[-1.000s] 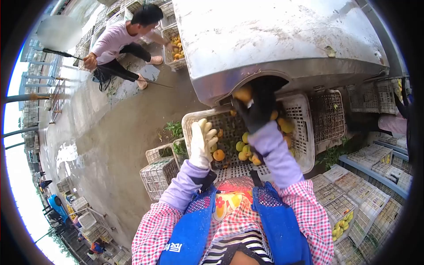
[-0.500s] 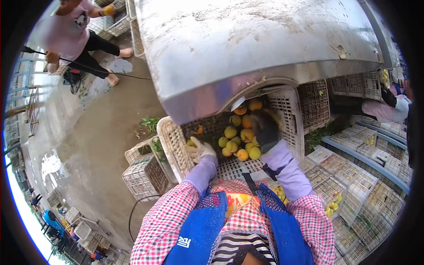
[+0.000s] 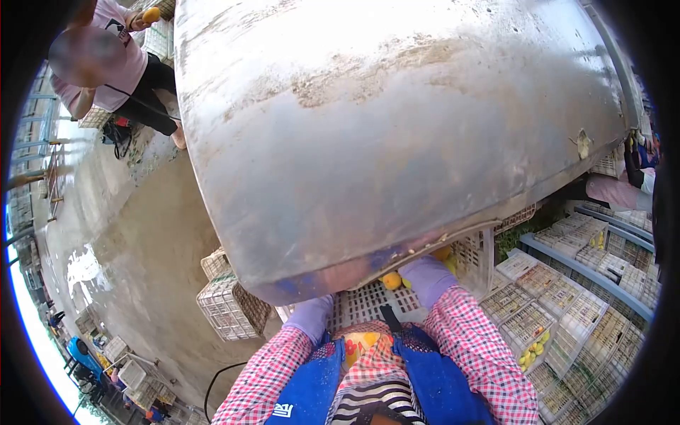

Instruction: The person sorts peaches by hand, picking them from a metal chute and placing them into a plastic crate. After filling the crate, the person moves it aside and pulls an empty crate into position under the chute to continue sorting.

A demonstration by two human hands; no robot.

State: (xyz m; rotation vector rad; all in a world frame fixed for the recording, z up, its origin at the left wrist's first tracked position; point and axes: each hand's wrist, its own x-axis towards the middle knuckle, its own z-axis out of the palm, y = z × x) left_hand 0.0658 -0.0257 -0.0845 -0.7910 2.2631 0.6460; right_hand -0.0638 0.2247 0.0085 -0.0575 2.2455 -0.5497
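Note:
Both of my hands are hidden under the edge of a large metal sheet [image 3: 397, 163]; only the purple cuffs and checked sleeves show. The left cuff enters at the near left side of a white plastic crate [image 3: 476, 263]. My right cuff reaches in over the crate's right part, beside a yellow-orange fruit [image 3: 392, 280]. A few more fruits partly show near that cuff. The crate's slotted near part is visible between my forearms, and the metal covers the rest.
Empty-looking crates [image 3: 230, 306] stand on the wet floor [image 3: 156, 269] at left. Stacked fruit crates [image 3: 535, 315] and blue rails [image 3: 588, 265] lie at right. A person [image 3: 117, 64] at upper left holds a fruit [image 3: 151, 15]. Another person's sleeve [image 3: 616, 193] shows at right.
The metal edge now covers much more of the crate and fruits. My hands, visible before, are now hidden beneath it. The person at upper left has leaned and shifted slightly.

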